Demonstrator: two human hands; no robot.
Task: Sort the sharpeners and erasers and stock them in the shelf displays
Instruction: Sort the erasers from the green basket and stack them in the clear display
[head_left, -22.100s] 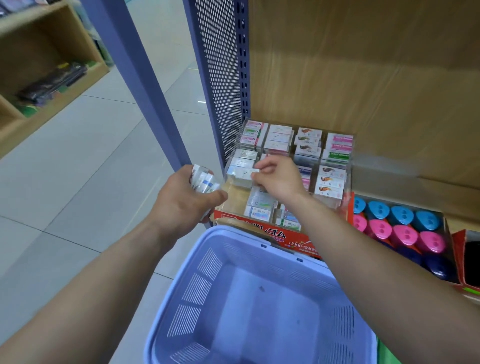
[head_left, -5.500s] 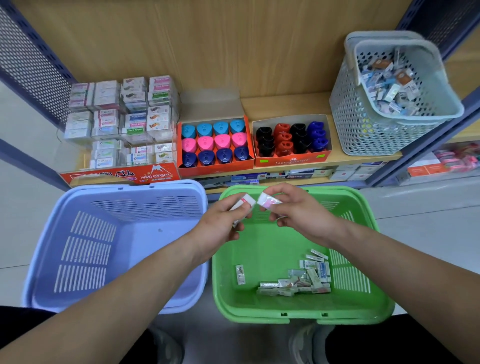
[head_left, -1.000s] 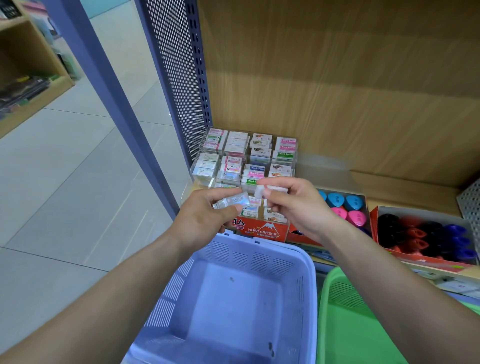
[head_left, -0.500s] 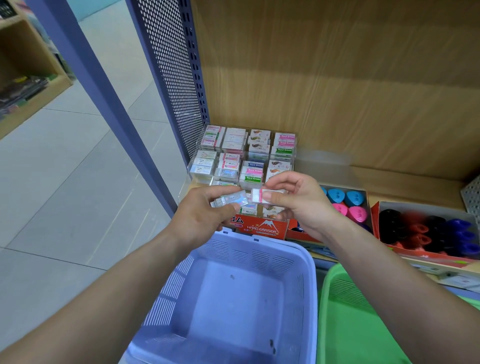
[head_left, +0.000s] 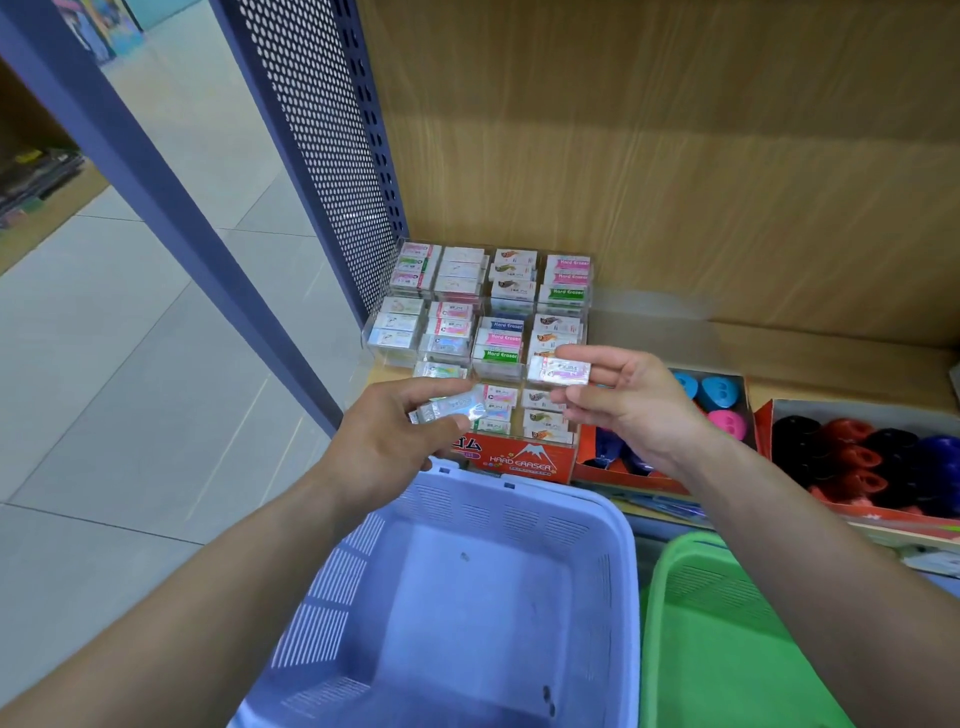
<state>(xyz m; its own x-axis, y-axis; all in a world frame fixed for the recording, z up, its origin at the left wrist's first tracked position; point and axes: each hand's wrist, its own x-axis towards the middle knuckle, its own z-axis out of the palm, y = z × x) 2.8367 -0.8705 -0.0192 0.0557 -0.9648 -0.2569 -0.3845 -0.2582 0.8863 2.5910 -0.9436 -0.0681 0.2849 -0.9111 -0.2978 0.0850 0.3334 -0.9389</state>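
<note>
A clear tiered eraser display (head_left: 485, 317) with a red "Hard Eraser" front stands on the wooden shelf, its compartments filled with wrapped erasers. My left hand (head_left: 387, 441) pinches a shiny wrapped eraser (head_left: 454, 408) just in front of the display's lowest tier. My right hand (head_left: 631, 405) holds a white eraser with a pink label (head_left: 560, 371) flat between thumb and fingers, in front of the display's right column. Right of the display, an orange box (head_left: 670, 470) holds blue and pink sharpeners, and a second box (head_left: 878, 467) holds black, red and purple sharpeners.
A lilac basket (head_left: 621, 561) sits below my hands with only specks inside. A green basket (head_left: 670, 597) stands to its right. A perforated blue side panel (head_left: 327, 145) and a slanted blue post (head_left: 171, 213) bound the shelf on the left; tiled floor lies beyond.
My hands have drawn apart: the right hand moved right and turned its eraser label-up, while the left hand stayed low in front of the display with its eraser.
</note>
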